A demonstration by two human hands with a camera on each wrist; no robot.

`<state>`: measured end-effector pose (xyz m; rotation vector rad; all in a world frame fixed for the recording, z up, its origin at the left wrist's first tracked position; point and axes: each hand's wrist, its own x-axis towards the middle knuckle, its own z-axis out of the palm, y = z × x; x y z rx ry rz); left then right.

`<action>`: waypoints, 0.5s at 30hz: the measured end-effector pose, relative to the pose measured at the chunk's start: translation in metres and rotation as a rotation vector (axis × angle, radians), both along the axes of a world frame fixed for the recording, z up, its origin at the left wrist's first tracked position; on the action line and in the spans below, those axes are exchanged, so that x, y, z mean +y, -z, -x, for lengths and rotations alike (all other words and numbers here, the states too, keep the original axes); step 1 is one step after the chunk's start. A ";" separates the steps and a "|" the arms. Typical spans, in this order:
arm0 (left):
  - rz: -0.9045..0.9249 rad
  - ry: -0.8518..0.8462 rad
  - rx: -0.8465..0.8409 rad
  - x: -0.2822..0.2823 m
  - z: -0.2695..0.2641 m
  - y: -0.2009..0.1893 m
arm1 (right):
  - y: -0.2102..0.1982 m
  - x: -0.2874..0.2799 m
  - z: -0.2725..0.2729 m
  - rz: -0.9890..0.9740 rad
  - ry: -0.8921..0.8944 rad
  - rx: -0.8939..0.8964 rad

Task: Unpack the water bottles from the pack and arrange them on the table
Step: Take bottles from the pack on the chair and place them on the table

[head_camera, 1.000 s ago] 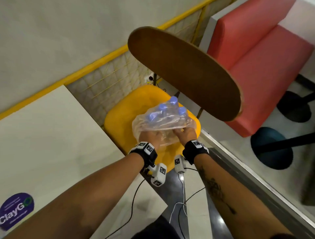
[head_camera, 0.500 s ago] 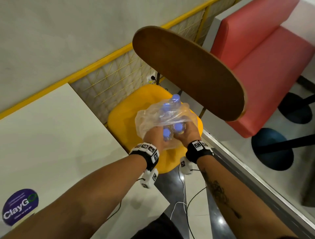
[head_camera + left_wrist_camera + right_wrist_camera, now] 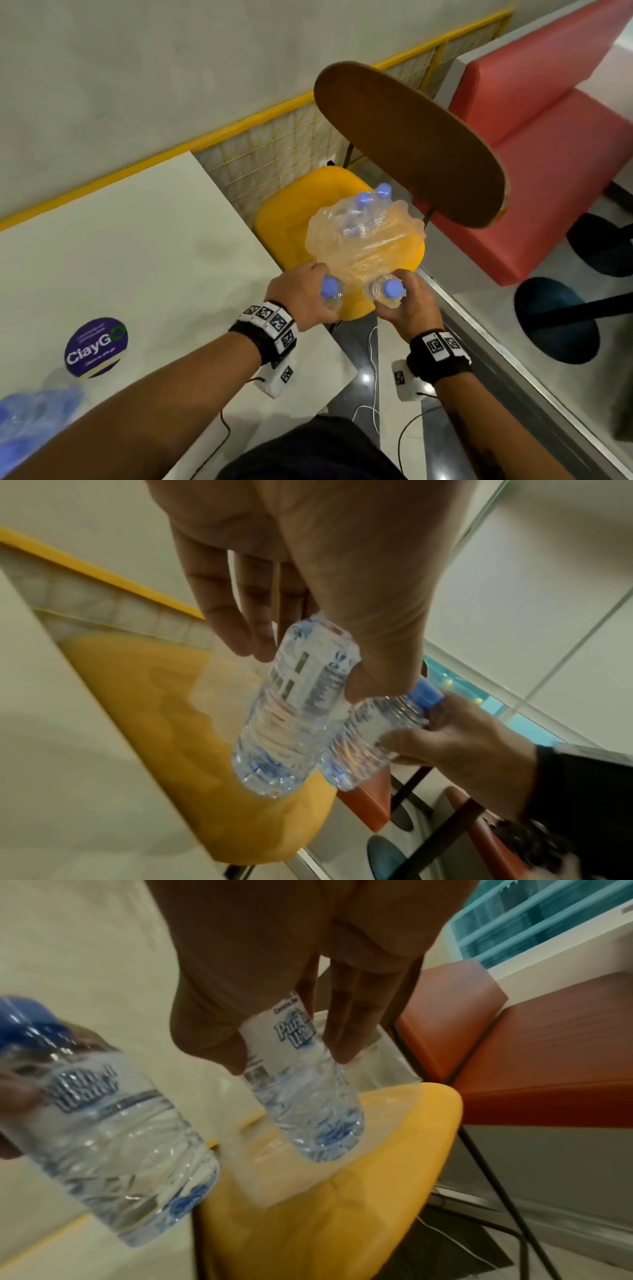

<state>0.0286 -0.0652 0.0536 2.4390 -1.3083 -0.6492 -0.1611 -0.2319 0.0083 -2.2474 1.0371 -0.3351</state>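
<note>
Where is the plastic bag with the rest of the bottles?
In the head view the plastic pack lies on the yellow chair seat, right of the white table, just beyond both hands.

Yellow chair seat [image 3: 291,209] with brown wooden backrest [image 3: 411,144]; red upholstered bench [image 3: 548,154]; round purple "ClayGo" sticker [image 3: 96,346]; yellow-framed mesh partition [image 3: 274,150]; white cable [image 3: 373,377] on dark floor.

Two clear blue-capped bottles [image 3: 330,294] [image 3: 387,293] are hanging upright over the chair's near edge, while the torn pack [image 3: 364,233] is sitting mid-seat holding more.
</note>
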 end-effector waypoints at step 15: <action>-0.128 -0.446 -0.179 0.308 -0.095 -0.029 | -0.035 0.267 -0.143 -0.133 -0.688 0.183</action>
